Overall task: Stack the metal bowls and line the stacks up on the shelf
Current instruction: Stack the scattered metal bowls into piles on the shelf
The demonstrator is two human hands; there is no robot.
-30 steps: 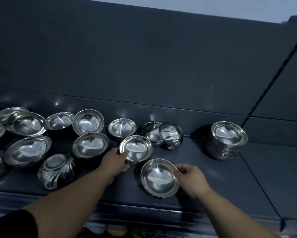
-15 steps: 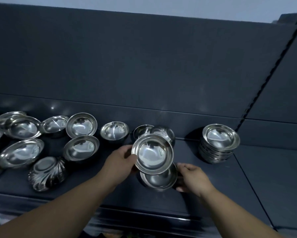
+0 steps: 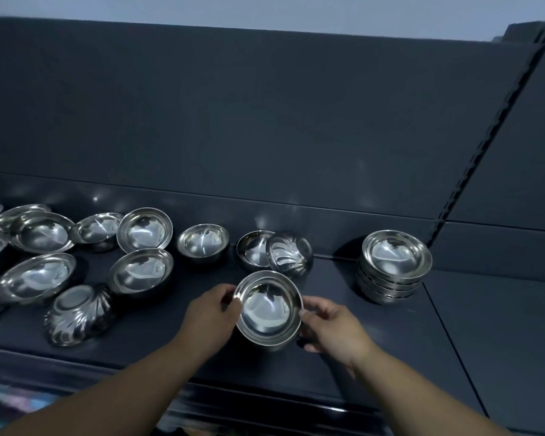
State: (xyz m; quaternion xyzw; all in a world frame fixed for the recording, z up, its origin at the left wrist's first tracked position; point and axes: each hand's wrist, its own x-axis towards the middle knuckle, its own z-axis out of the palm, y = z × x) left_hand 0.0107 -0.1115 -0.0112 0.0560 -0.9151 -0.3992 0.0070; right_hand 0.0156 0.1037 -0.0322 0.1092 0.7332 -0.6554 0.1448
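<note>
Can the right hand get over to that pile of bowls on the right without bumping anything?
Probably yes. The shelf between the right hand and the stack of bowls looks bare. But that hand is busy gripping the nested bowls together with the left hand.

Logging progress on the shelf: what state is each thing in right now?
held bowls: nested, upright, gripped from both sides
left hand: gripping rim
right hand: gripping rim
finished stack: upright, far right
fluted bowl: tipped on its side
ribbed bowl: overturned
shelf: loose bowls unstacked at left
</note>
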